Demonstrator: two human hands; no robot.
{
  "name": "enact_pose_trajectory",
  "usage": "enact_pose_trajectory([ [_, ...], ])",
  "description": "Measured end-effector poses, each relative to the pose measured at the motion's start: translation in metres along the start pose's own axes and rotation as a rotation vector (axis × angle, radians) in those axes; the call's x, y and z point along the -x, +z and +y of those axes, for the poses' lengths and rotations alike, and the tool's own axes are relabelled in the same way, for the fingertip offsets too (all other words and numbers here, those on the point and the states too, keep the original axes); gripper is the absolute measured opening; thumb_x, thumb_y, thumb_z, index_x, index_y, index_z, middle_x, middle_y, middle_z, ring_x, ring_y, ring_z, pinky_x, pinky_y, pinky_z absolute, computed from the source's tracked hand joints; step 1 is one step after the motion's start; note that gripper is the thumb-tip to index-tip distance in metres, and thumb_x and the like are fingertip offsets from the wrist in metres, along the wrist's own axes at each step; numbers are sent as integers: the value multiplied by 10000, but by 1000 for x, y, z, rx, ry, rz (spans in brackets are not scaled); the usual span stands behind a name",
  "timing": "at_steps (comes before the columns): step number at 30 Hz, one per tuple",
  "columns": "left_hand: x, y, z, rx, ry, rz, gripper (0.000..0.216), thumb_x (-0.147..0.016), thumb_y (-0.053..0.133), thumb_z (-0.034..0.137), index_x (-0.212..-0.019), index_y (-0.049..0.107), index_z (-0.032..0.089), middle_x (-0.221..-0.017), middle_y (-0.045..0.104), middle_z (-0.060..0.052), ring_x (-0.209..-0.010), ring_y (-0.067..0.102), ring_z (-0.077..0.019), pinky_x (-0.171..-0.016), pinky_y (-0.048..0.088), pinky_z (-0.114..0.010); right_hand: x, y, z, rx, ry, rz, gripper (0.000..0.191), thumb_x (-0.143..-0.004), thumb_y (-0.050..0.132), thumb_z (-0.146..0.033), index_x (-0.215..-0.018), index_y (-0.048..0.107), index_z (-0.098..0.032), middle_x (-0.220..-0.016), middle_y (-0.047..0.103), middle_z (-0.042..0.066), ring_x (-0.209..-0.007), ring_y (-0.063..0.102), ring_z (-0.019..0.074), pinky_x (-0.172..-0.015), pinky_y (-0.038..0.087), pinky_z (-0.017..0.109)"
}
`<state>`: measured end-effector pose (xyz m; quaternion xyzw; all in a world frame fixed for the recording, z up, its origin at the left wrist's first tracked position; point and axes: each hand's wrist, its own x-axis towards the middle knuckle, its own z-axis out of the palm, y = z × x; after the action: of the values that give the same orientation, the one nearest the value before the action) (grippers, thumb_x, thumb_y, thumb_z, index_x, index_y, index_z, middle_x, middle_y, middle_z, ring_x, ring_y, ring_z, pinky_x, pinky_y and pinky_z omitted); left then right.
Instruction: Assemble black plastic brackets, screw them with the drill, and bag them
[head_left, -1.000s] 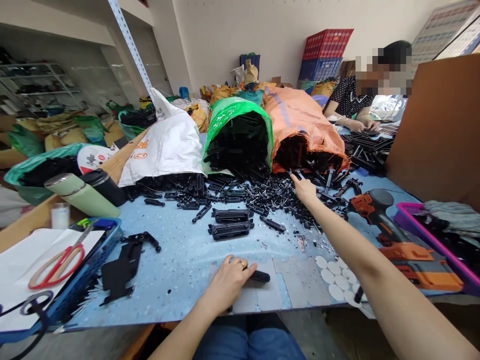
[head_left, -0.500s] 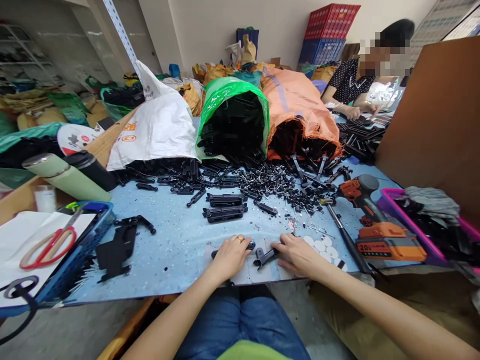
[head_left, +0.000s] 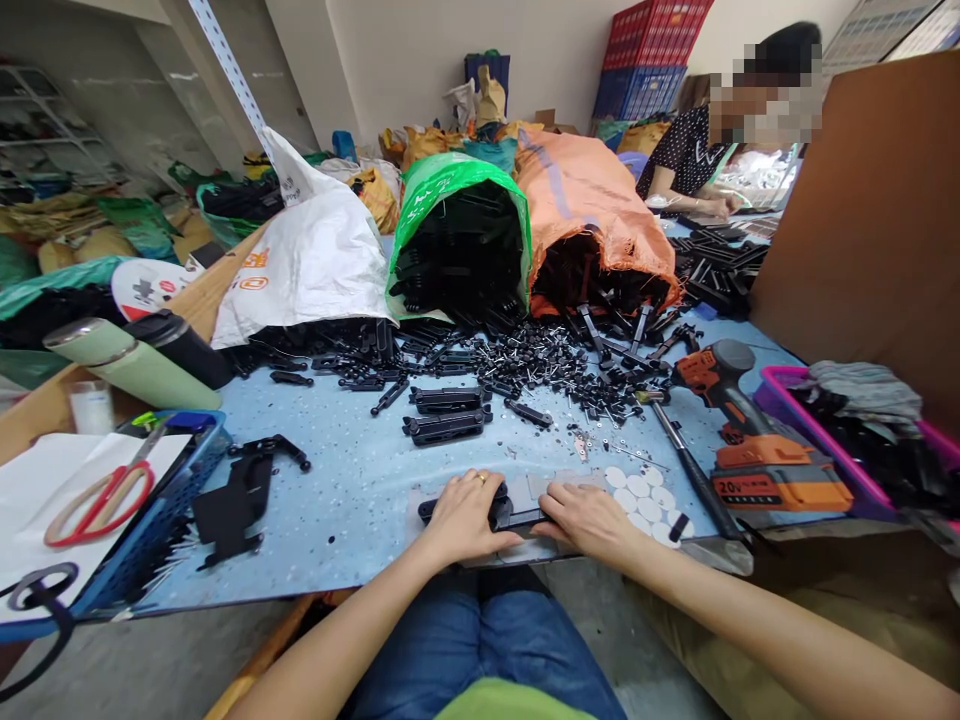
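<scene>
Near the front edge of the blue table, my left hand (head_left: 466, 512) lies over a black plastic arm piece (head_left: 426, 508), its fingers curled on it and its thumb stretched to the right. Much of that piece is hidden beneath the palm. From the right, my right hand (head_left: 589, 515) grips the end of a black bar-shaped part (head_left: 521, 516). This part's forked left end meets the piece by my left hand; whether they are joined cannot be seen. Two black assembled arms (head_left: 448, 424) lie side by side just beyond. White round discs (head_left: 637, 486) are spread beside my right hand.
Small screws and black parts (head_left: 547, 360) lie heaped before a white sack (head_left: 307, 260), a green sack (head_left: 457, 175) and an orange sack (head_left: 592, 190). A hammer (head_left: 694, 475) and cordless drill (head_left: 780, 475) lie right; scissors (head_left: 105, 500) rest left. Another person (head_left: 682, 160) sits far right.
My right hand has brought the bar-shaped part left, against the piece under my left hand. My left thumb now reaches out below the meeting point. The view has shifted slightly.
</scene>
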<state>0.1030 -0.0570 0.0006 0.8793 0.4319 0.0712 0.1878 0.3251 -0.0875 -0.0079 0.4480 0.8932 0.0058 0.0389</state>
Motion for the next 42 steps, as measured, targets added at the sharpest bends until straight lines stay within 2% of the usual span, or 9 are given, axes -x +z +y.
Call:
enact_pose_trajectory([
  [9,2,-1,0,-7,57,-10,729,-544,651,680,-1084,491,218,-1033,549,-66,-972,485,-273,-829,370,-385,8,4,-4,-9,-23,26,366,-912,328,-517,-852,507,-203,-762,595,16,-667,555,169,-544,278,279],
  [19,11,9,-7,60,7,111,459,-737,583,539,-1033,480,203,-943,598,-50,-896,561,-230,-742,421,-325,-4,-27,-13,49,20,155,307,-915,375,-462,-862,543,-211,-778,581,52,-708,522,176,-598,291,297],
  [23,5,10,-4,55,3,69,517,-709,584,592,-1036,489,203,-954,595,-52,-911,554,-233,-751,431,-331,-9,-18,5,-15,-21,138,382,-905,347,-518,-846,547,-198,-775,579,45,-698,526,168,-592,299,284],
  [25,-14,3,-6,38,45,68,582,-711,574,604,-1119,467,203,-1078,567,-74,-1023,510,-251,-822,420,-354,-8,-5,16,-73,-6,138,430,-896,329,-550,-835,551,-186,-775,578,41,-679,528,153,-586,305,271],
  [27,-47,-9,-15,9,18,142,528,-801,505,533,-1208,425,206,-1207,510,-84,-1122,446,-249,-908,378,-373,-6,11,26,-113,27,162,453,-891,320,-563,-839,556,-180,-791,577,43,-692,531,150,-588,313,264],
  [30,-116,-32,-37,-29,-207,257,299,-915,342,264,-1167,479,179,-1157,540,-98,-1089,469,-218,-917,368,-354,-1,28,33,-128,55,211,447,-886,333,-562,-853,567,-183,-809,576,48,-725,527,159,-608,327,268],
  [35,-210,-41,-66,-25,-267,258,257,-855,469,160,-1097,543,118,-1124,541,-159,-1091,471,-250,-904,389,-374,5,32,24,-131,99,216,409,-875,380,-547,-862,577,-190,-827,587,53,-751,520,180,-656,347,298],
  [39,-244,-25,-66,-3,-276,219,273,-863,521,270,-1106,532,146,-1135,540,-95,-1010,534,-212,-840,461,-403,3,20,25,-182,98,213,379,-865,422,-534,-917,579,-193,-877,599,67,-787,523,191,-707,372,317],
  [42,-249,-20,-66,24,-279,208,290,-881,498,310,-1110,527,134,-1121,542,-69,-932,569,-169,-813,480,-371,-18,7,53,-195,178,281,343,-907,390,-455,-1050,556,-191,-990,597,91,-889,518,206,-759,389,323],
])
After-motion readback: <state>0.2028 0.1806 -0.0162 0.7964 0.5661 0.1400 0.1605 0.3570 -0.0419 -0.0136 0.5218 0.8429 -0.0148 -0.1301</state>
